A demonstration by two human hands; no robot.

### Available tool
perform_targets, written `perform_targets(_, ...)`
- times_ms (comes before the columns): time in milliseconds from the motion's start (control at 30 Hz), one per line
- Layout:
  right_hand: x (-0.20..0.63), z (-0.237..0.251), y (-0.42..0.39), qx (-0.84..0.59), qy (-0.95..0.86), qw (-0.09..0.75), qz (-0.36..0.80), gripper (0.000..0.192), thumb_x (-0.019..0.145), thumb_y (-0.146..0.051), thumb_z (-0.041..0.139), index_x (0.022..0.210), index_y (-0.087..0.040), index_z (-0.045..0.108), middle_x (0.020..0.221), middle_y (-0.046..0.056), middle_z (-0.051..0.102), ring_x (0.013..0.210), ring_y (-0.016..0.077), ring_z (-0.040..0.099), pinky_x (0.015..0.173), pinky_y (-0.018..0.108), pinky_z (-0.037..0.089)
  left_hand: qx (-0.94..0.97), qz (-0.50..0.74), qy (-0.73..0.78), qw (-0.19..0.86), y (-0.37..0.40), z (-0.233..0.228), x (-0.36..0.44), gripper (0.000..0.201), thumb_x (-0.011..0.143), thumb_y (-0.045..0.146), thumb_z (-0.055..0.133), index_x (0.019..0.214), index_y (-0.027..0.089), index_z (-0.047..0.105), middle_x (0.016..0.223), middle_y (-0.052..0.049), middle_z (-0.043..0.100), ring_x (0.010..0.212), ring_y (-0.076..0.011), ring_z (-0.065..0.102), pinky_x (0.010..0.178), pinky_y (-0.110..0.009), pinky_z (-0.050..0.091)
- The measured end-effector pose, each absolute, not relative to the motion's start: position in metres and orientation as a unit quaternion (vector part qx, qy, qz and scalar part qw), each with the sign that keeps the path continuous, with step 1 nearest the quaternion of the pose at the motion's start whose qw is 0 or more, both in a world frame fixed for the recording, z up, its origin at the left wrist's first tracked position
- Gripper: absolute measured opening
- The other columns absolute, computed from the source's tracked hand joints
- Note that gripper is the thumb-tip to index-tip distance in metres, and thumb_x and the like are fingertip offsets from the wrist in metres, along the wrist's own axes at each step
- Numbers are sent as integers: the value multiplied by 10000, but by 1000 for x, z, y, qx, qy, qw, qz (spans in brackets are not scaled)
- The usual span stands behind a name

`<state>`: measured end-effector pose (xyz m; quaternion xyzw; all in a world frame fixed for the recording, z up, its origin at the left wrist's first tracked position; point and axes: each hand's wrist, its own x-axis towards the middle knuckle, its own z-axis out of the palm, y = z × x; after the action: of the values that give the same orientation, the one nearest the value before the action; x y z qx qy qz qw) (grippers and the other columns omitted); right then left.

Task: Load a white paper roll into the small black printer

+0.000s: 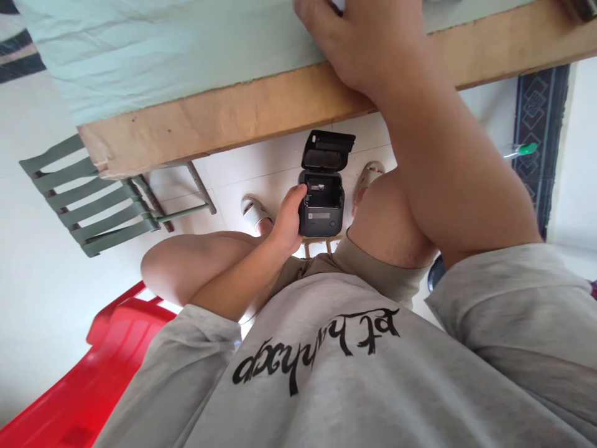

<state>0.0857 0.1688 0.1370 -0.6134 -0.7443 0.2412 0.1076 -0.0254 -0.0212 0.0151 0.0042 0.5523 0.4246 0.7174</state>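
Observation:
My left hand (289, 214) grips a small black label printer (321, 208) by its side, low between my knees. The printer's lid (328, 150) stands flipped up, so its hollow roll compartment shows. On its lower face are a pale sticker and a round button. My right hand (359, 37) is over the table edge at the top of the view, its fingers bent and partly cut off by the frame. A sliver of something whitish (337, 4) shows between those fingers; what it is I cannot make out.
A pale green cloth (163, 56) covers the wooden table (209, 121) above my knees. A folding stool (93, 199) with green straps is at left, near a red plastic chair (121, 336). A green-capped bottle (522, 150) is at right. A dark cylindrical object (581, 9) is at top right.

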Motion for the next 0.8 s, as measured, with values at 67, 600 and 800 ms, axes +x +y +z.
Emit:
perform_targets(67,93,135,164,-584,-765,119,242,693,1080,-460,513,1679,-110,490,1701,18,523,1681,196,399,1367,281,299,7,423,550,720,-21,17,-25,235,976,448,692,938,216,698,805,-4,722,738,-179,711,724,-315,567)
perform_targets(600,167,105,68,-426,-828,72,357,462,959,-545,661,1279,-211,655,1197,100,728,1061,194,697,1013,355,602,56,436,527,728,-7,19,-5,263,959,472,727,921,212,745,930,-26,814,846,-191,776,722,-279,625)
perform_targets(800,178,79,67,-450,-851,-43,269,512,1076,-436,435,1481,-195,635,1325,130,734,1214,266,695,986,392,529,10,392,531,751,-2,25,8,369,931,553,761,950,186,728,810,-11,780,737,-183,768,677,-272,617)
